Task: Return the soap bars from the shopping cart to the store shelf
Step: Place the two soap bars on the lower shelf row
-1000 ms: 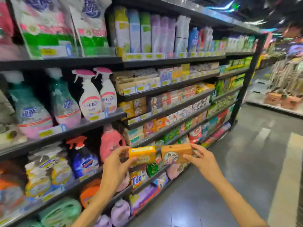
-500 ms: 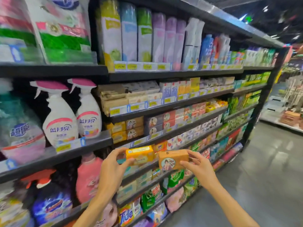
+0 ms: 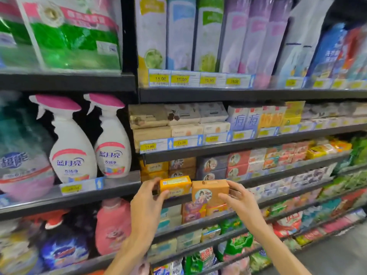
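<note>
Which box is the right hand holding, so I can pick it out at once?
Find the two white spray bottles with pink triggers; follow their shelf edge rightward to the two hands. The right hand holds the tan box with a round portrait of a figure. The left hand has a brighter yellow-orange box with no portrait.

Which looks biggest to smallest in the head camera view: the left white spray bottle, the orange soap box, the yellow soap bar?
1. White spray bottle, clearly largest.
2. Orange soap box in the right hand.
3. Yellow soap bar in the left hand, only slightly smaller, so that order is unsure.
</note>
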The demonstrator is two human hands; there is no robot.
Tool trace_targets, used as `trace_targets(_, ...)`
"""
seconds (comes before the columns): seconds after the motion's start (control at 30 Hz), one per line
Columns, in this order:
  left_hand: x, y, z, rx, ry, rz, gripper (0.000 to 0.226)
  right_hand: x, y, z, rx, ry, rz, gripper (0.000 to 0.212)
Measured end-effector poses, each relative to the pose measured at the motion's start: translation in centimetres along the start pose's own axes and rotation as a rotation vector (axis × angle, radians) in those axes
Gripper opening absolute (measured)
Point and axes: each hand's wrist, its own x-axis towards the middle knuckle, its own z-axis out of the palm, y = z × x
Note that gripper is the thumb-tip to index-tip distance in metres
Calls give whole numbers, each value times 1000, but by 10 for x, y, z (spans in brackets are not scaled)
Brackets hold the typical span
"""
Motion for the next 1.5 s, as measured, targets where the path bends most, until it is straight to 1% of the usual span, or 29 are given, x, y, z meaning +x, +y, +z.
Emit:
trace_targets(0.17, 11, 4, 27, 61, 103, -56, 41, 43, 15, -10, 4, -79, -16, 46)
trace_targets(0.3, 22, 3, 40, 180, 108, -96, 33, 69, 26, -14, -3, -133, -13, 49)
trace_targets(0.4, 25, -1, 46, 327, 101, -62, 33, 79, 33, -11, 19, -144, -18, 50)
trace_targets(0.47, 27, -4, 49, 413, 92, -45, 33, 83, 38, -8, 21, -158, -18, 56)
trace_targets(0.57, 29, -7, 51, 494, 88, -38, 27, 87, 45, -5, 20, -167, -27, 64)
trace_targets(0.67, 29, -6, 56, 613, 95, -38, 37, 88, 44, -2, 38, -170, -26, 58)
trace_targets(0.73, 30, -5, 60, 674, 96, 17, 42, 86, 43, 0, 50, -177, -23, 54)
trace_targets(0.8, 34, -3, 64, 711, 81, 80, 40, 84, 42, 2, 61, -179, -18, 52)
trace_targets(0.87, 37, -1, 66, 752, 82, 106, 34, 82, 42, 5, 63, -175, -10, 51)
trace_targets(0.93, 39, -3, 65, 747, 98, 114, 30, 80, 40, 8, 67, -174, -16, 51)
trace_targets(1.13, 37, -13, 58, 750, 131, 118, 31, 77, 36, 23, 55, -157, -15, 58)
trace_targets(1.23, 36, -15, 59, 746, 157, 146, 31, 74, 33, 31, 56, -160, -32, 57)
trace_targets(1.37, 29, -22, 63, 708, 112, 244, 37, 74, 29, 37, 60, -148, -49, 56)
trace_targets(1.5, 20, -25, 63, 699, 110, 245, 36, 74, 25, 41, 58, -135, -44, 55)
